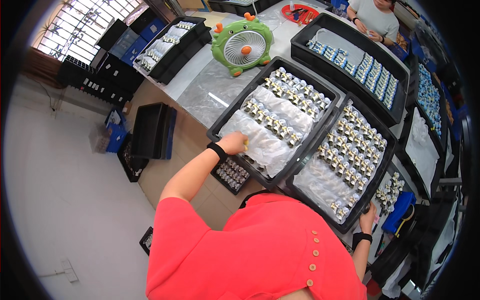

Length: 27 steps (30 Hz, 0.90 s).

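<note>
My left hand [233, 143], with a black wristband, is over the left rim of a black tray [216, 131]. Its fingers are closed, and a small yellowish bit shows at their tips, too small to name. Beside them lies a crumpled white plastic sheet [255, 137] between rows of small figurines [272, 121]. My right hand [368, 217] is closed at the right edge of a second black tray [345, 227]; something dark shows at its fingertips. That tray holds several rows of similar white-and-gold figurines [350, 150] and more white sheet.
A green animal-shaped fan [244, 47] stands on the grey table [202, 97]. Beyond it, a black tray [300, 47] holds blue-and-white figurines. Loose figurines [391, 190] and a blue box [400, 212] lie to the right. A co-worker [375, 20] sits across the table.
</note>
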Each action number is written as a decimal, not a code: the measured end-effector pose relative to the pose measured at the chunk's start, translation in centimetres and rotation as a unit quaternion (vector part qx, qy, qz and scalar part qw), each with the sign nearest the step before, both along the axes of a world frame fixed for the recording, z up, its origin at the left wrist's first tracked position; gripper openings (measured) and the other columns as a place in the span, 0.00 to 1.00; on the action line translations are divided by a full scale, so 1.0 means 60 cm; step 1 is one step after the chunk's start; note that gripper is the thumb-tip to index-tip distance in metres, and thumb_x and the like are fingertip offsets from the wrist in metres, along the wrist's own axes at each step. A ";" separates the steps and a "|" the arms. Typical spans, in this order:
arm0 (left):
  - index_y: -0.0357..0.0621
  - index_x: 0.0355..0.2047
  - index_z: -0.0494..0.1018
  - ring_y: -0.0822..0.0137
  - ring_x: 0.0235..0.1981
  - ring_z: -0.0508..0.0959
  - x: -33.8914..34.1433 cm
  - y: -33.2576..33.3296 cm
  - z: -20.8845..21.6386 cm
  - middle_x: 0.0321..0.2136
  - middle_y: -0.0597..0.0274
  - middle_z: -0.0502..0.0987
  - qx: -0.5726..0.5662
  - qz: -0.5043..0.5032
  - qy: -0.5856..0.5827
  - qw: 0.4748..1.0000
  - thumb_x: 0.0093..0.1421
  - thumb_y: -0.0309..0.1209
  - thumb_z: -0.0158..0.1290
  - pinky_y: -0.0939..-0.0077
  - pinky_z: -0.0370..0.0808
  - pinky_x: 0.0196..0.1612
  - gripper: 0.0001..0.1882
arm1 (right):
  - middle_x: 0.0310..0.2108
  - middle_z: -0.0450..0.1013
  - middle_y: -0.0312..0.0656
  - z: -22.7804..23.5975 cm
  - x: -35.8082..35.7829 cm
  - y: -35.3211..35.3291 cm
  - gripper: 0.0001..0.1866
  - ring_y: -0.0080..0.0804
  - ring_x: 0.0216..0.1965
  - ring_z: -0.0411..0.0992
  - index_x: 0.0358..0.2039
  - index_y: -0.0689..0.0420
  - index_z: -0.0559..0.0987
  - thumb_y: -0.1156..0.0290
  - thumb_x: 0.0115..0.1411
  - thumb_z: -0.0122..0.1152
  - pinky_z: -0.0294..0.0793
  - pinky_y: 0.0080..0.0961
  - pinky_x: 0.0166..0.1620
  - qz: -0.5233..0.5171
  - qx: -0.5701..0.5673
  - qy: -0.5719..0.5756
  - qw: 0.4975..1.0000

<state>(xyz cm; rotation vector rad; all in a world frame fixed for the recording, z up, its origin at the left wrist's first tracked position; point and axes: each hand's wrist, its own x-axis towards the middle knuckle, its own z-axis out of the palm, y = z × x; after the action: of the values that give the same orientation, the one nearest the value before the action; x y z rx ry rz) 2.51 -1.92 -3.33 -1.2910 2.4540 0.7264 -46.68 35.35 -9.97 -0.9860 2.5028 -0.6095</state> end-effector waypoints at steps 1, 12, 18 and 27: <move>0.43 0.37 0.73 0.46 0.42 0.73 0.014 -0.008 -0.002 0.40 0.46 0.70 -0.043 0.038 0.008 0.998 0.47 0.31 0.58 0.59 0.71 0.44 0.15 | 0.44 0.65 0.47 0.016 0.002 -0.002 0.28 0.40 0.42 0.67 0.52 0.63 0.67 0.82 0.47 0.55 0.66 0.28 0.47 0.003 0.023 0.022 0.999; 0.35 0.54 0.58 0.46 0.38 0.76 0.037 -0.044 0.009 0.33 0.43 0.77 -0.081 0.154 -0.049 0.984 0.49 0.33 0.57 0.58 0.73 0.41 0.33 | 0.37 0.71 0.45 0.224 0.294 -0.280 0.17 0.42 0.40 0.70 0.40 0.60 0.74 0.72 0.48 0.62 0.68 0.32 0.46 0.274 -0.218 -0.055 0.935; 0.35 0.48 0.66 0.48 0.36 0.78 0.039 -0.046 -0.006 0.32 0.44 0.77 -0.103 0.145 -0.099 0.979 0.49 0.37 0.58 0.58 0.74 0.39 0.28 | 0.36 0.68 0.42 0.173 0.446 -0.366 0.29 0.39 0.40 0.67 0.42 0.57 0.71 0.57 0.41 0.68 0.62 0.35 0.44 0.465 -0.131 0.044 0.874; 0.41 0.40 0.73 0.47 0.39 0.76 0.057 -0.045 -0.029 0.42 0.47 0.73 -0.105 0.118 -0.068 0.985 0.48 0.31 0.56 0.58 0.73 0.42 0.17 | 0.34 0.67 0.41 0.104 0.489 -0.406 0.17 0.36 0.37 0.68 0.35 0.55 0.69 0.69 0.43 0.62 0.60 0.34 0.42 0.502 -0.025 0.187 0.844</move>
<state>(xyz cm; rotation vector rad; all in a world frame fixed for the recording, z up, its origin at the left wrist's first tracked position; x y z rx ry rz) 5.93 -4.65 -5.08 -1.6718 2.3416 0.4220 -17.36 10.97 -3.75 -2.3384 1.7977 -0.1314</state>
